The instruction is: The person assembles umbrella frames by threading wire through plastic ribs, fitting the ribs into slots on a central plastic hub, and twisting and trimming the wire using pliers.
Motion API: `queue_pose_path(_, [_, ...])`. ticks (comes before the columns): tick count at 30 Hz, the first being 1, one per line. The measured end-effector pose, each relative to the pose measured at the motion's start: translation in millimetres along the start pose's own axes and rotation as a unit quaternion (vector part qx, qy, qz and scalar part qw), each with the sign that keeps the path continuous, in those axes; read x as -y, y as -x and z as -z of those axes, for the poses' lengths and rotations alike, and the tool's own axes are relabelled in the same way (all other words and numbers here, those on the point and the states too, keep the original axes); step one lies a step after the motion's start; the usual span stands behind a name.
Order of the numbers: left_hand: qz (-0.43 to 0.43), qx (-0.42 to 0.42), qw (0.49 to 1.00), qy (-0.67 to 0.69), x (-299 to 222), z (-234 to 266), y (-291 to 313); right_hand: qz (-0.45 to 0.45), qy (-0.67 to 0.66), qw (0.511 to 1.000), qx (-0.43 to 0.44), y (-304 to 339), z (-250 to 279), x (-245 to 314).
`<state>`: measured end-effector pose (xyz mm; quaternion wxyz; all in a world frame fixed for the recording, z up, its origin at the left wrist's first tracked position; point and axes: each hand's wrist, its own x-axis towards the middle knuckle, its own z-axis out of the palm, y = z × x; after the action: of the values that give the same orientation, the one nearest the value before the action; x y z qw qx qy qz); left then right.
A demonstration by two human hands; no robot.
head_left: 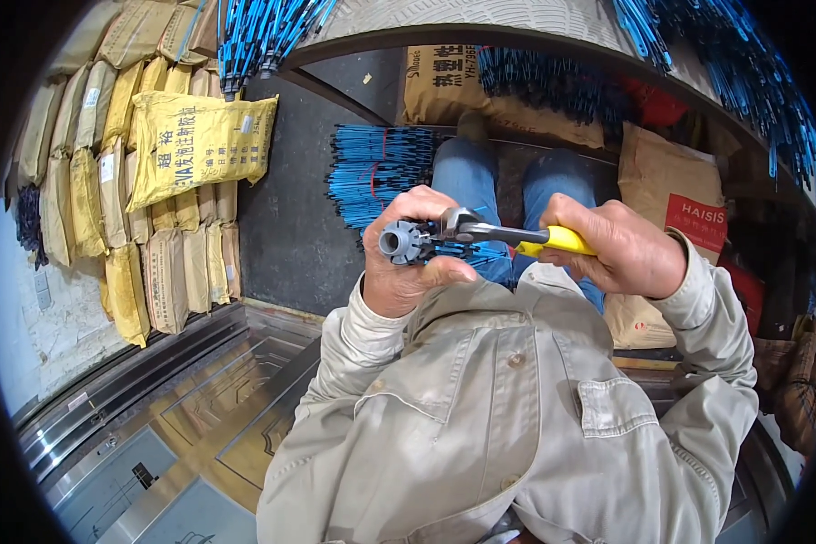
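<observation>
My left hand point(392, 288) is wrapped round a grey toothed hub point(396, 243) with an open round end. Thin dark and blue rods point(467, 250) run from it past my fingers toward the right. In my right hand point(621, 247) are pliers point(517, 235) with a dark metal head and yellow-and-black handles, my fingers closed round the grip. The pliers' head lies against the hub's rod side, by my left thumb and forefinger. What its jaws bite on is too small to tell. Both hands are in front of my chest, above my knees.
Bundles of blue rods point(381, 172) tied with red lie beyond my left hand. A curved-looking shelf point(480, 20) crosses the top, with more blue rods point(267, 41) hanging over its edge. Yellow and tan sacks point(204, 150) are stacked at left; a brown paper sack point(666, 181) stands at right.
</observation>
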<state>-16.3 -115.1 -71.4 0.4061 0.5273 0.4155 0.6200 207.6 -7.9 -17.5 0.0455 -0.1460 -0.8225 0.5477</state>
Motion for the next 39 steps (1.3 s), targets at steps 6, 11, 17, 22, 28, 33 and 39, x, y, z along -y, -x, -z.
queue_pose_path(6, [-0.017,-0.029,0.999,0.025,-1.1,-6.5,-0.5,0.009,0.173,0.984,-0.04,2.5,-5.0,7.8])
queue_pose_path(11, [-0.014,-0.013,1.0,-0.007,-3.3,-7.4,-1.9,0.005,0.201,0.978,-0.059,2.8,-7.9,8.1])
queue_pose_path(17, [-0.01,-0.006,1.0,-0.019,-0.9,-5.7,-2.3,-0.001,0.186,0.981,-0.055,2.5,-13.4,-2.3])
queue_pose_path(22, [-0.023,0.025,0.999,0.026,0.9,-2.7,-1.5,0.029,0.064,0.997,-0.046,3.3,-13.5,-10.8])
queue_pose_path(28, [-0.03,0.014,0.999,0.01,-1.6,-3.7,0.8,0.023,0.112,0.993,-0.023,3.2,-9.7,-2.7])
queue_pose_path(33, [-0.026,-0.006,1.0,-0.006,-5.1,-6.2,6.8,0.038,0.151,0.985,-0.073,4.3,-30.7,-0.8])
queue_pose_path(39, [-0.035,0.04,0.998,-0.036,-3.8,-4.9,6.0,0.126,0.133,0.959,-0.216,0.2,-72.8,-37.9])
